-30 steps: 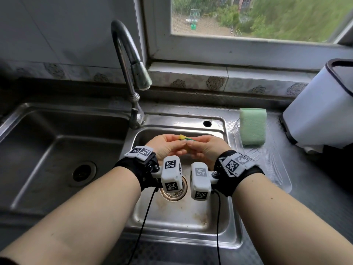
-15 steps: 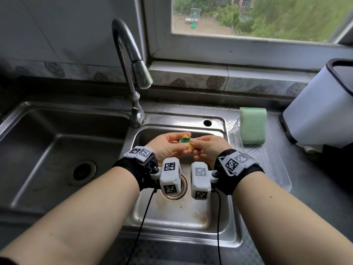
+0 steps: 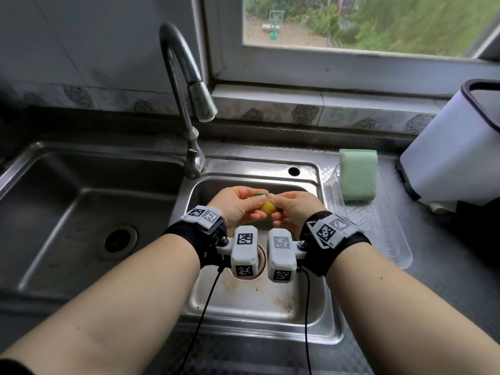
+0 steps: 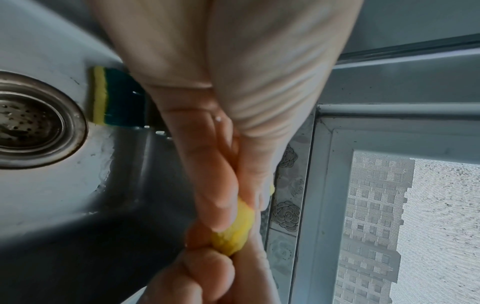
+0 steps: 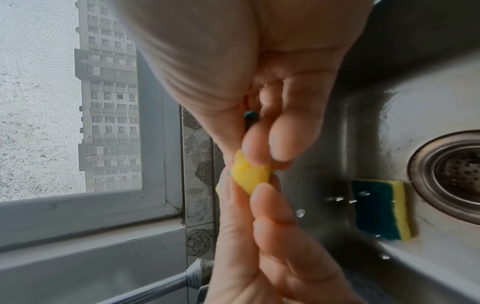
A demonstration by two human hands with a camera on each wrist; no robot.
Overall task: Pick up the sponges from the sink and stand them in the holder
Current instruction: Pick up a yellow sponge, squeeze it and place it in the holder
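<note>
Both hands hold one yellow-and-green sponge (image 3: 266,205) over the small sink basin (image 3: 319,307), squeezed and twisted into a wad. My left hand (image 3: 238,205) grips its left end and my right hand (image 3: 293,209) grips its right end. The wrung sponge (image 4: 235,230) bulges yellow between the fingertips, and it shows again as a yellow lump (image 5: 249,173) in the right wrist view. A second yellow-and-green sponge (image 5: 381,209) lies flat on the basin floor beside the drain (image 5: 457,174). A pale green sponge (image 3: 357,174) stands upright in the clear holder tray (image 3: 389,239) on the counter at right.
The tap (image 3: 186,98) arches over the basin's far left corner. A larger basin (image 3: 81,212) lies to the left. A white bin (image 3: 454,152) stands at the right, close behind the holder. Window sill runs along the back.
The sponge went from a flat strip stretched between the fingertips to a tight twisted wad, with the yellow side turned toward me. Both hands closed in a little.
</note>
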